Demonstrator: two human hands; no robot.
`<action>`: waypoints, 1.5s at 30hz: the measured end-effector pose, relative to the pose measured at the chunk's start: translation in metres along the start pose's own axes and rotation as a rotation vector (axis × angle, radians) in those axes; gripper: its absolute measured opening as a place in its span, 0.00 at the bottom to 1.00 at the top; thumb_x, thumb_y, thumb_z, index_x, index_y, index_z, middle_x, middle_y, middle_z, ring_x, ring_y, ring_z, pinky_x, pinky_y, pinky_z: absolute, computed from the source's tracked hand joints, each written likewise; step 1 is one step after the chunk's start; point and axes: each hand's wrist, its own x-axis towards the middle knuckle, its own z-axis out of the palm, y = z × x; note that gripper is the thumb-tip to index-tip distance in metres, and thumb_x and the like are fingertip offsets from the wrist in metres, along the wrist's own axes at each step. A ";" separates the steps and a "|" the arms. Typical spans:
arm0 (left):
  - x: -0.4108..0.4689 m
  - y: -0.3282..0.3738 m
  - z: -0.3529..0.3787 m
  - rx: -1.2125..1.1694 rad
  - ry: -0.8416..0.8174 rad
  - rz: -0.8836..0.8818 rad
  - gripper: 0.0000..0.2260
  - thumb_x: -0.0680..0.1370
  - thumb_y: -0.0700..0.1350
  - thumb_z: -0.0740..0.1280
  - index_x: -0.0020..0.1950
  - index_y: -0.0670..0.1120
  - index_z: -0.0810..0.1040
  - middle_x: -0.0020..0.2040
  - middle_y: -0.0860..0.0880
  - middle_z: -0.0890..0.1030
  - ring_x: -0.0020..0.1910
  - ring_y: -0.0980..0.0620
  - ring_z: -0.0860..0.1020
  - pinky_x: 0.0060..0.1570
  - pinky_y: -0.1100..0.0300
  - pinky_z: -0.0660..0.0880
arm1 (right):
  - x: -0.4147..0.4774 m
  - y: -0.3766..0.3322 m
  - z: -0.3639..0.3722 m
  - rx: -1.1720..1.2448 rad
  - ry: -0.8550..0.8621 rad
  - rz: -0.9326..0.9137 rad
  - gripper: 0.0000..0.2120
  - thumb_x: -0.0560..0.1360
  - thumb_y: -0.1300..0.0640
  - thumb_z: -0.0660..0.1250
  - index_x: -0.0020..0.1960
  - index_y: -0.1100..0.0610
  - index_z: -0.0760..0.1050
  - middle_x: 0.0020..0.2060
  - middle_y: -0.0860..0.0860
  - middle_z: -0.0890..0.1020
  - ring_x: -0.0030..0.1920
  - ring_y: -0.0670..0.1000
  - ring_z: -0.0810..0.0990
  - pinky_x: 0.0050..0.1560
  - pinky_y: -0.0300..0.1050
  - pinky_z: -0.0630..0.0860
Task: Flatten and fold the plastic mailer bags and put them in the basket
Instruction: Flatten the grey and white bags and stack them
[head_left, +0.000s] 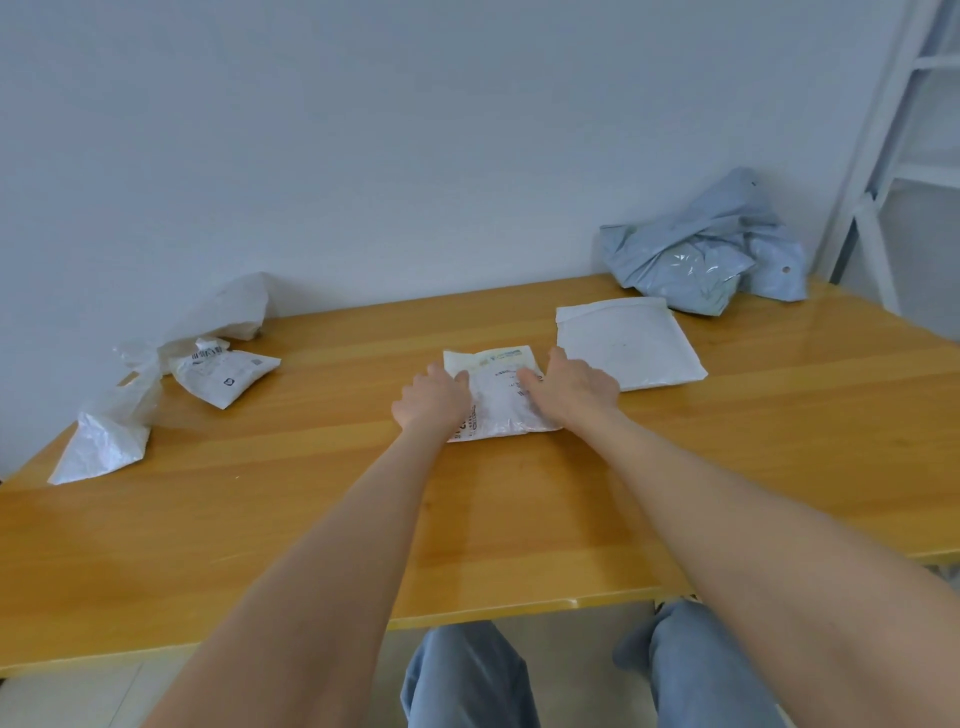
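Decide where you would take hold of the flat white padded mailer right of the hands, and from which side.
Pinch the near right corner of the white padded mailer, coming from the near side. It lies flat on the table, so fingers probably must slide under an edge; that corner is free, while the folded flap and the grey mailer bags crowd the far edge.

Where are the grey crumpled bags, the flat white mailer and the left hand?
grey crumpled bags (696, 260), head view, shiny middle fold.
flat white mailer (628, 345), head view, flat face.
left hand (431, 402), head view, back of hand.
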 end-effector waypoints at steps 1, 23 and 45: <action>0.001 0.003 -0.001 -0.105 -0.030 -0.013 0.23 0.82 0.54 0.53 0.72 0.42 0.61 0.66 0.42 0.72 0.63 0.41 0.72 0.55 0.49 0.70 | 0.001 0.000 -0.001 0.049 -0.027 0.015 0.28 0.79 0.36 0.51 0.69 0.55 0.65 0.60 0.54 0.77 0.59 0.57 0.76 0.49 0.50 0.70; -0.016 0.096 0.016 -0.327 -0.122 0.459 0.33 0.76 0.64 0.62 0.76 0.50 0.59 0.72 0.47 0.69 0.71 0.46 0.67 0.71 0.46 0.59 | 0.021 0.066 -0.039 0.818 0.283 0.432 0.29 0.75 0.62 0.66 0.73 0.55 0.60 0.64 0.55 0.75 0.60 0.58 0.77 0.53 0.48 0.74; 0.005 -0.004 -0.041 -1.399 -0.016 -0.442 0.22 0.71 0.43 0.75 0.59 0.39 0.71 0.43 0.45 0.76 0.36 0.49 0.76 0.36 0.54 0.77 | 0.013 -0.009 -0.013 0.633 -0.168 0.342 0.19 0.71 0.58 0.70 0.59 0.62 0.72 0.47 0.57 0.76 0.48 0.57 0.77 0.43 0.48 0.76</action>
